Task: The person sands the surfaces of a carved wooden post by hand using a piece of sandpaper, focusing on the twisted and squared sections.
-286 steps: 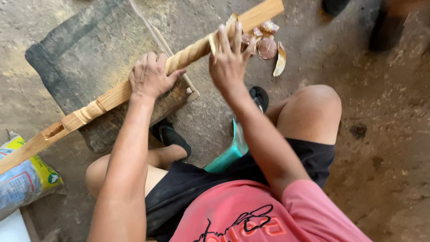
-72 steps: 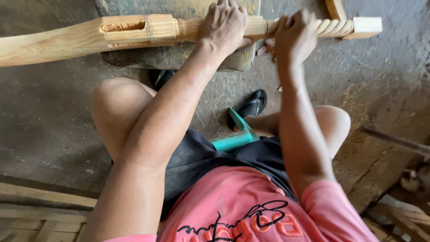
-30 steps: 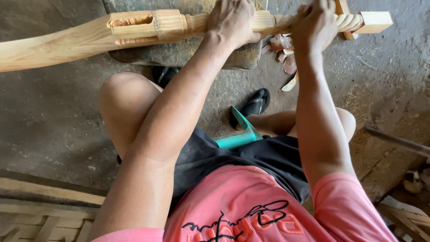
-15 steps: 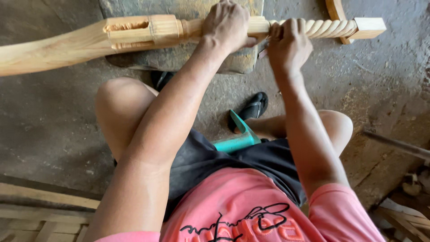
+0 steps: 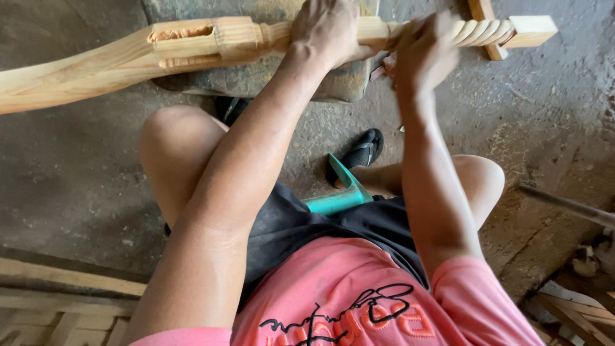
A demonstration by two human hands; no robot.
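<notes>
Under both my palms runs a long carved wooden post (image 5: 192, 48), lying crosswise from far left to upper right. My left hand (image 5: 330, 29) is clamped over its round middle section, fingers curled right around the wood. My right hand (image 5: 423, 54) sits just beside it on the twisted, rope-like part (image 5: 477, 31); it's blurred, fingers bent over the wood, can't tell if something thin is pinched in them. Past my right fingers the post ends in a square block (image 5: 528, 29). Beneath the post, under my left hand, a grey stone slab (image 5: 256, 80) props it up. Nearer me than my fingers: a black sandal (image 5: 362, 150) and a teal seat edge (image 5: 336, 195) between my knees. Left of my left arm, bare concrete floor (image 5: 70, 179), open room. Wooden slats (image 5: 57, 298) lie at lower left, scrap wood (image 5: 576, 301) at lower right. No labels visible nearby.
</notes>
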